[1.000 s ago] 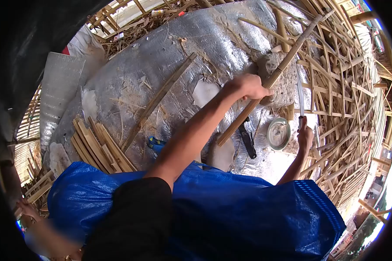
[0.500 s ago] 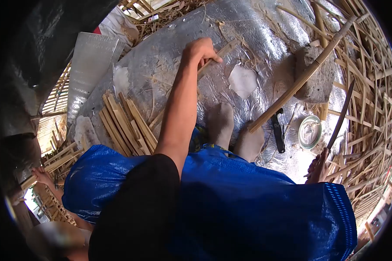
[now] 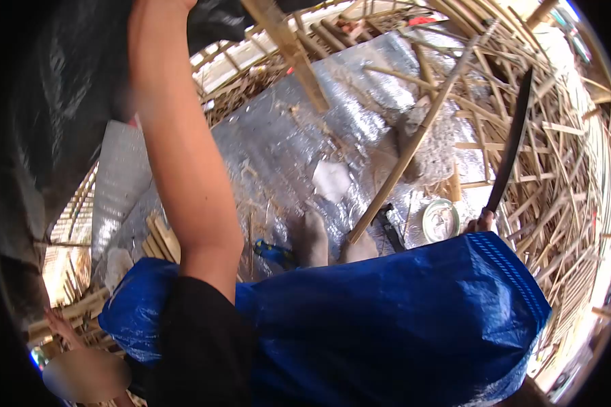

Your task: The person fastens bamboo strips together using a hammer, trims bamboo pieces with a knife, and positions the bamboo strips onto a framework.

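Observation:
My left arm stretches up to the top edge, where only a sliver of my left hand [image 3: 183, 3] shows; its fingers are out of frame. A split bamboo strip [image 3: 292, 54] slants down from the top edge, to the right of that arm. Partly hidden by the blue sheet [image 3: 387, 305], my right hand [image 3: 483, 220] is closed on the handle of a long dark-bladed knife [image 3: 512, 139], its blade pointing up. A long bamboo pole [image 3: 414, 146] leans across a rough stone block [image 3: 431, 142], its lower end by my feet.
A round tin [image 3: 440, 220] and a black folding tool [image 3: 391, 229] lie right of my feet. Cut strips [image 3: 161, 239] are at the left; a bamboo pile [image 3: 557, 176] fills the right. Another person's hand [image 3: 62, 325] shows at lower left, near bamboo.
My left hand has gone from the bamboo strip over the foil sheet up to the top edge. The strip now slants at the top. The knife in my right hand is raised higher.

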Available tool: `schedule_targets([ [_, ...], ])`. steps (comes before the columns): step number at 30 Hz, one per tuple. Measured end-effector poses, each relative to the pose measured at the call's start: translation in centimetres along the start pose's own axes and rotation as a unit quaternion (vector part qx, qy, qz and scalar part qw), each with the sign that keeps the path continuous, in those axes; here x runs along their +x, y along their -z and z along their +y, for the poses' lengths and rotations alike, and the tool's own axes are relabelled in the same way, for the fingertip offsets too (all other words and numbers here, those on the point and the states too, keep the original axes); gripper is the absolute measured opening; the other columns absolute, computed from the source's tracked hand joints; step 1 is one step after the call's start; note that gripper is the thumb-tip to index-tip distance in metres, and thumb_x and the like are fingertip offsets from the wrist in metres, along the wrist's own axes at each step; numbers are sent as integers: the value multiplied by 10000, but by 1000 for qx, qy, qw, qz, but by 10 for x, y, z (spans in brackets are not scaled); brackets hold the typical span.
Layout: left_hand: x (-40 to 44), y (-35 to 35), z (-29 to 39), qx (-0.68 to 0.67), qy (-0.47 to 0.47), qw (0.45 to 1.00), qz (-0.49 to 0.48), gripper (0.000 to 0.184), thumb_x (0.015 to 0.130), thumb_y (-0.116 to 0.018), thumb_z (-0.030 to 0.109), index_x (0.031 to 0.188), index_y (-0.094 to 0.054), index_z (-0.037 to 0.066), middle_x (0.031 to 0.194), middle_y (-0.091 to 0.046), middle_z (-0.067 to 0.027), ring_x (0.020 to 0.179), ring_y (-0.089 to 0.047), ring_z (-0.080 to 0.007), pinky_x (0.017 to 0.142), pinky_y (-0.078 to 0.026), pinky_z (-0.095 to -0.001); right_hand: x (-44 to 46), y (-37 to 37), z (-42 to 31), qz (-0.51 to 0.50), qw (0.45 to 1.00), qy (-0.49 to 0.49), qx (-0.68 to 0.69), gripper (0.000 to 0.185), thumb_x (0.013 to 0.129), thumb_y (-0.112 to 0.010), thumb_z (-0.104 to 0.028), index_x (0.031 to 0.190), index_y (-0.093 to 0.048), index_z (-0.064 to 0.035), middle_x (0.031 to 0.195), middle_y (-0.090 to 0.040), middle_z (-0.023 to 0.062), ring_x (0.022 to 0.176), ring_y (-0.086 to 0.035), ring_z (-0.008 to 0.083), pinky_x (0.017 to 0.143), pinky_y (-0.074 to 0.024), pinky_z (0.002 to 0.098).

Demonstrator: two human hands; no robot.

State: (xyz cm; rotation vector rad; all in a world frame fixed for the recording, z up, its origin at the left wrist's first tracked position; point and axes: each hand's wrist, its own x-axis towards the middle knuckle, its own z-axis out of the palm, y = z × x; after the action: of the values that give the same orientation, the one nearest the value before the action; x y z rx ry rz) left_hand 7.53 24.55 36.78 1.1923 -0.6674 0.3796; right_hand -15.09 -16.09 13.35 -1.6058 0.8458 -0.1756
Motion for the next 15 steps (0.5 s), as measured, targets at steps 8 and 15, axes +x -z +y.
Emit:
schedule_targets([
  [8,-75,-27,-167,-5,33,967,253,576,1019,-459,483,620,-226,140,509,-208,44,415,-225,-86,411,-196,-267,-25,-44,-79,-305,934,-56,179,544,967,-441,-621,870,-509,-90,547,-363,-33,408,-321,72,361,-239,231],
  [15,-82,-31,-164,-20,-1,976,218,558,1018,-438,508,669,-187,151,537,-136,52,454,-144,-71,432,-136,-265,-22,-110,-98,-331,907,133,226,634,958,-315,-697,802,-494,-109,493,-362,-31,375,-307,84,364,-211,248],
])
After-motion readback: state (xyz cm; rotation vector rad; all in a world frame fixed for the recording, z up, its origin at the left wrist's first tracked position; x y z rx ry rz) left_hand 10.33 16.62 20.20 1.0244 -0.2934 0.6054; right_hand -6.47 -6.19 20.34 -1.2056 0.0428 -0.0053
